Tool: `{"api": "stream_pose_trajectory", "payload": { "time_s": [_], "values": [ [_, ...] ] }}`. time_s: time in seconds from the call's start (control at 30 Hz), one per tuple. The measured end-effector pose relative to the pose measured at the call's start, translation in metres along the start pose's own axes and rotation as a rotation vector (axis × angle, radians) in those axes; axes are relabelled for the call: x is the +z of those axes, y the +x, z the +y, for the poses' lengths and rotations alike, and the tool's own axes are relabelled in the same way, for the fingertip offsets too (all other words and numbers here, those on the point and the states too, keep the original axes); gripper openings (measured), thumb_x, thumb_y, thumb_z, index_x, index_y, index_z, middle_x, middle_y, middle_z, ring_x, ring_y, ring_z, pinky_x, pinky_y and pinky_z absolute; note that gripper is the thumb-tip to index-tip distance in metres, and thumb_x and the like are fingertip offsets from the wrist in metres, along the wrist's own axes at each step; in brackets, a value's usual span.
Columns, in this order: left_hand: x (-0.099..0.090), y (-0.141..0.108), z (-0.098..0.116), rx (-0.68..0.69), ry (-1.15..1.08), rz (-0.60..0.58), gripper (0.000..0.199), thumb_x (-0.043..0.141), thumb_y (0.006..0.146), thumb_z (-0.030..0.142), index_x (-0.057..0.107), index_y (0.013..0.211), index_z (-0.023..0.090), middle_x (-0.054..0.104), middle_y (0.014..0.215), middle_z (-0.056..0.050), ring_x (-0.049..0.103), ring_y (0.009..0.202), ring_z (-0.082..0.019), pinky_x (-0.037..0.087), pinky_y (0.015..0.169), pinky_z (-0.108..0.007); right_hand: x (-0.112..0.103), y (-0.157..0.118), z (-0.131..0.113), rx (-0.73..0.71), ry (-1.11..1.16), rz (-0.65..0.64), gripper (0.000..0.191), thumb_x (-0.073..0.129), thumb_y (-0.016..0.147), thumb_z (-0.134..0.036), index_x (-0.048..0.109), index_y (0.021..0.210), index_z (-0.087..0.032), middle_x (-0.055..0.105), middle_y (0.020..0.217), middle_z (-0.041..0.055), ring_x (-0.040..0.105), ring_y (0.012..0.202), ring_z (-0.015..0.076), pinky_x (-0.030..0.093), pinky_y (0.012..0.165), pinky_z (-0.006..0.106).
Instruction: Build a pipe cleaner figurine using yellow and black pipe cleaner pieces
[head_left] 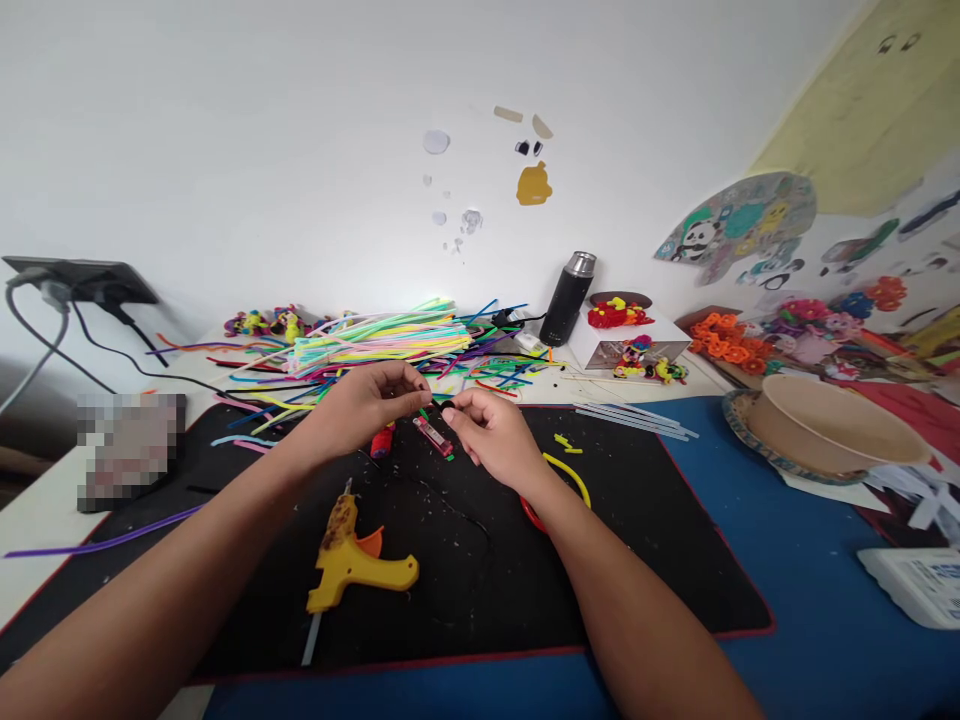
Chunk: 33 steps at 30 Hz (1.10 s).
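My left hand (375, 405) and my right hand (491, 432) meet above the black mat, fingertips pinched and almost touching. Between them is a small black piece (448, 409), too small to name, held by both hands. Just below the fingers lies a pink lighter (433, 437). A red and blue fuzzy piece (382, 441) sits under my left hand, partly covered by it. Closer to me rests a yellow glue gun (349, 565) with a glue stick in its back end. Yellow and red pipe cleaners (574, 472) curve beside my right wrist, partly hidden.
Behind my hands lies a heap of coloured pipe cleaners (382, 340). A black flask (568, 300) stands by a white box (630, 345) with small fuzzy figures. Glue sticks (637, 420) lie at the mat's (510, 600) far right; a beige bowl (832, 430) is beyond. Cables trail at left.
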<state>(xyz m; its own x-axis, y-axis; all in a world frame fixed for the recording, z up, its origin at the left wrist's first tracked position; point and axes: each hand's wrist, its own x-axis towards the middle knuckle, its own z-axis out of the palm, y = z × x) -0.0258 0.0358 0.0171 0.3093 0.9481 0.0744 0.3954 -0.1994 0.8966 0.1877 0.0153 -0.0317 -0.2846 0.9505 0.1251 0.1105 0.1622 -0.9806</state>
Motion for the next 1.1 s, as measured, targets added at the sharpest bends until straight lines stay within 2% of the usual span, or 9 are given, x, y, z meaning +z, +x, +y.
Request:
{"api": "stream_pose_trajectory", "payload": {
  "time_s": [0.17,0.3,0.4,0.53,0.7,0.9,1.1],
  "values": [
    [0.002,-0.001,0.000,-0.004,0.035,0.000,0.034,0.075,0.083,0.056,0.071,0.086,0.022,0.069,0.077,0.001,0.061,0.069,-0.017,0.044,0.064,-0.027,-0.011,0.004,-0.003,-0.015,0.136,0.115,0.033,0.069,0.093,-0.055,0.064,0.093,-0.022,0.053,0.053,-0.0083,0.043,0.039,0.0098,0.032,0.041,0.023],
    [0.020,-0.005,-0.003,0.022,0.121,-0.077,0.029,0.070,0.088,0.052,0.074,0.086,0.022,0.073,0.078,0.000,0.063,0.071,-0.018,0.046,0.066,-0.028,-0.017,0.008,-0.002,0.012,0.221,0.210,0.037,0.072,0.089,-0.058,0.063,0.091,-0.022,0.052,0.053,-0.0084,0.042,0.039,0.0091,0.028,0.039,0.023],
    [0.038,-0.009,-0.007,0.034,0.199,-0.176,0.027,0.067,0.090,0.048,0.077,0.088,0.023,0.076,0.081,-0.001,0.066,0.075,-0.020,0.046,0.068,-0.029,-0.016,0.009,-0.002,0.022,0.234,0.199,0.038,0.072,0.089,-0.058,0.064,0.090,-0.022,0.052,0.053,-0.0083,0.042,0.039,0.0090,0.027,0.039,0.023],
    [0.052,-0.011,-0.013,0.033,0.329,-0.198,0.023,0.063,0.090,0.040,0.079,0.088,0.023,0.077,0.083,-0.001,0.067,0.074,-0.021,0.045,0.068,-0.030,-0.013,0.007,-0.004,0.025,0.233,0.177,0.038,0.073,0.089,-0.059,0.065,0.091,-0.022,0.052,0.052,-0.0083,0.043,0.039,0.0092,0.028,0.039,0.023],
    [0.057,-0.011,-0.018,0.075,0.426,-0.218,0.023,0.061,0.091,0.036,0.080,0.089,0.024,0.080,0.089,-0.003,0.069,0.079,-0.022,0.045,0.070,-0.031,-0.012,0.006,-0.006,0.018,0.235,0.155,0.037,0.072,0.090,-0.058,0.065,0.091,-0.022,0.051,0.052,-0.0086,0.042,0.039,0.0090,0.028,0.039,0.023],
    [0.060,-0.011,-0.022,0.230,0.638,-0.153,0.026,0.059,0.097,0.034,0.081,0.087,0.024,0.079,0.088,-0.007,0.067,0.086,-0.028,0.045,0.079,-0.038,-0.010,0.005,-0.007,0.016,0.218,0.125,0.040,0.071,0.090,-0.061,0.063,0.089,-0.022,0.052,0.053,-0.0082,0.043,0.039,0.0092,0.028,0.039,0.023],
    [0.060,-0.012,-0.025,0.282,0.744,-0.117,0.024,0.059,0.098,0.031,0.081,0.090,0.022,0.078,0.090,-0.009,0.065,0.089,-0.030,0.042,0.084,-0.043,-0.009,0.005,-0.007,-0.006,0.200,0.111,0.038,0.070,0.092,-0.060,0.062,0.089,-0.023,0.053,0.054,-0.0079,0.044,0.039,0.0097,0.030,0.039,0.023]
  ]
}}
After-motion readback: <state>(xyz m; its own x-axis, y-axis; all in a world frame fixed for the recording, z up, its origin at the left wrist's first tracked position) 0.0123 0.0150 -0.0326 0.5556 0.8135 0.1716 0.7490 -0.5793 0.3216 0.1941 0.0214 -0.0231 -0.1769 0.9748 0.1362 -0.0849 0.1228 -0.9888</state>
